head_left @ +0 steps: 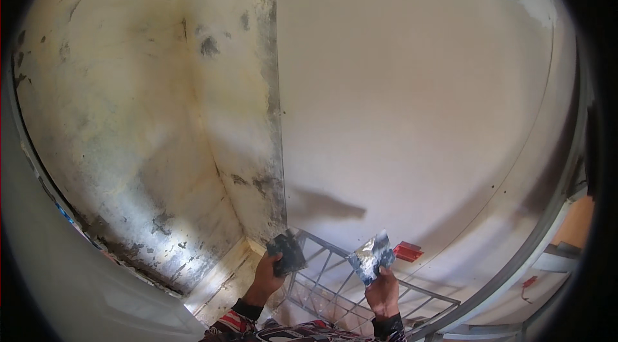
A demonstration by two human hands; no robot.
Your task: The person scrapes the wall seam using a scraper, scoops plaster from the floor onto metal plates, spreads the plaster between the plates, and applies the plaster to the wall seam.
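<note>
The stained wall (129, 104) at left is blotched and flaking, apparently untreated. The left hand (262, 281) has its fingers closed on a dark square blade (287, 257) near the wall's foot. Beyond, the smooth wall (412, 104) seems mostly coated in beige; a paler, ragged-edged band remains at upper right, though whether it is finished cannot be told. The right hand (384, 292) grips a shiny square blade (372, 258). The metal lattice frame (430, 293) partly obstructs the lower wall; a red tray (408, 252) sits right of the shiny blade.
</note>
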